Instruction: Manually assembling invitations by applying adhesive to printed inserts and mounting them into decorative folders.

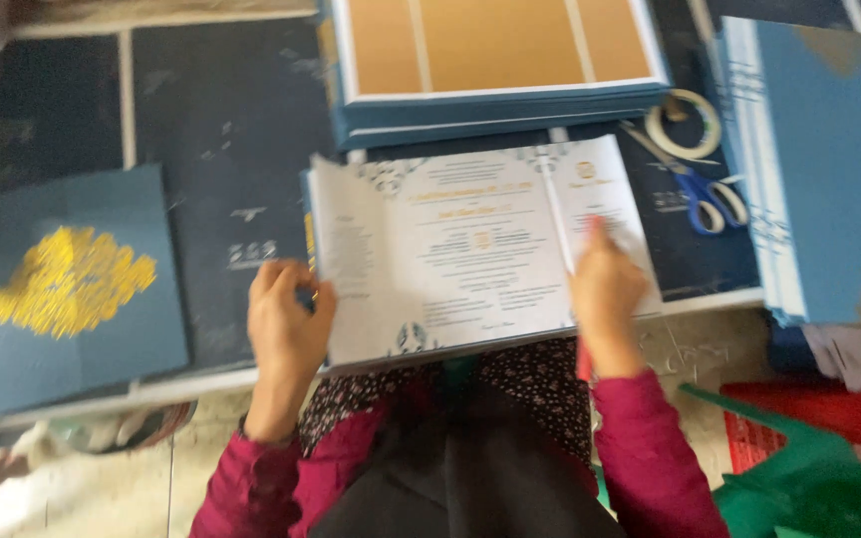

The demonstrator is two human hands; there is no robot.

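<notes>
An opened white card [470, 249] with printed text and blue ornaments lies spread in front of me on a dark blue board [221, 130]. My left hand [286, 319] grips the card's left flap at its lower edge. My right hand [605, 294] presses on the right flap near the fold, fingers pointing away from me. The frame is blurred, so fine detail is lost.
A closed blue card with a gold emblem [72, 284] lies at the left. A stack of blue-edged cards with tan panels [495, 60] sits behind. Blue-handled scissors [700, 194] and a tape roll [685, 125] lie right, beside a tall blue card stack [829, 169].
</notes>
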